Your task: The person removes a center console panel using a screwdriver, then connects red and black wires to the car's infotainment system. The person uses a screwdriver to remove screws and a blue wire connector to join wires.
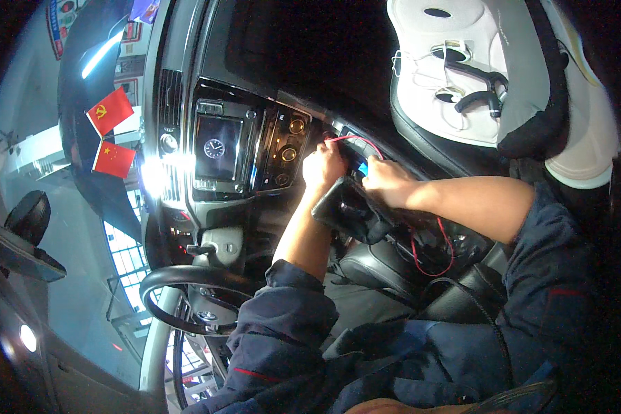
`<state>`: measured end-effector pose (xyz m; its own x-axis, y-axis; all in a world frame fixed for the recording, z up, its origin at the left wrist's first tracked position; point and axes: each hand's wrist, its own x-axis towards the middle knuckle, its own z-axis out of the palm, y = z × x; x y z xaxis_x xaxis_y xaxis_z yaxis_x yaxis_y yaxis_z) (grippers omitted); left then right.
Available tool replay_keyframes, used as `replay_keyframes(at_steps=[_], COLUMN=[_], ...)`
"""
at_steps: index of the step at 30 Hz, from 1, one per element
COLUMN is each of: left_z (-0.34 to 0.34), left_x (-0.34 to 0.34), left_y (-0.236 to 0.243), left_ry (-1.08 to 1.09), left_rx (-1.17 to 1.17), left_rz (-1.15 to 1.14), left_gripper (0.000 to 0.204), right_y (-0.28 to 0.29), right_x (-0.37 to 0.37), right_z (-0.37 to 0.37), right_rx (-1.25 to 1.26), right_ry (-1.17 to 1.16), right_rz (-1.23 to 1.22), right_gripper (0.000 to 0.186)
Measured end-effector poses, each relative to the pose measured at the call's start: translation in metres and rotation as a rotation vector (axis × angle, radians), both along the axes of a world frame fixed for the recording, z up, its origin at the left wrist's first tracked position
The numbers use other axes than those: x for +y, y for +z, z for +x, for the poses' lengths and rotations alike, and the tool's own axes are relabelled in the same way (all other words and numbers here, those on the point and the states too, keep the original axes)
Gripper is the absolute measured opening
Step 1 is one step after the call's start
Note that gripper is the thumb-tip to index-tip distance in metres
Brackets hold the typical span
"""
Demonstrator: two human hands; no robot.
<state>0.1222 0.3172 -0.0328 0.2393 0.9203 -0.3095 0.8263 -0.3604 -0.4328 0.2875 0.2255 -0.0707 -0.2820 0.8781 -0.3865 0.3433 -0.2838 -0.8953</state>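
Observation:
Both hands are over the centre console of a car, just below the dashboard controls. My left hand (324, 167) is closed, fingertips down in a dark recess at the end of a thin red wire (366, 141); what they pinch is hidden. Close by on the right, my right hand (391, 182) is closed with a small blue piece (363, 168) showing at its fingertips. The red wire arcs from one hand to the other. Between my forearms stands a black gear lever boot (352, 210), partly covering the console. A red loop of wire (451, 257) hangs below my right forearm.
The steering wheel (186, 326) is at lower left, beside the dashboard screen (219, 148). Two small red flags (114, 159) stand on the dashboard. A white seat cover (421, 103) at upper right bears a black headrest hook (486, 86). A black cable (486, 310) crosses near my lap.

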Motion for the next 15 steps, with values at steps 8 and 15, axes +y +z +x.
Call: replay_keyframes(at_steps=[8,15], left_z=[0.007,0.010], left_x=[0.003,0.005], left_y=[0.008,0.002], left_ry=[0.017,0.088], left_rx=[0.015,0.014], left_rz=[-0.050,-0.046], left_gripper=[0.057,0.044], right_y=[-0.017,-0.025], right_x=[-0.005,-0.006], right_z=[-0.004,-0.006], right_rx=[0.204,0.211], right_ry=[-0.104,-0.088], right_rz=[-0.047,-0.030], right_gripper=[0.057,0.062])
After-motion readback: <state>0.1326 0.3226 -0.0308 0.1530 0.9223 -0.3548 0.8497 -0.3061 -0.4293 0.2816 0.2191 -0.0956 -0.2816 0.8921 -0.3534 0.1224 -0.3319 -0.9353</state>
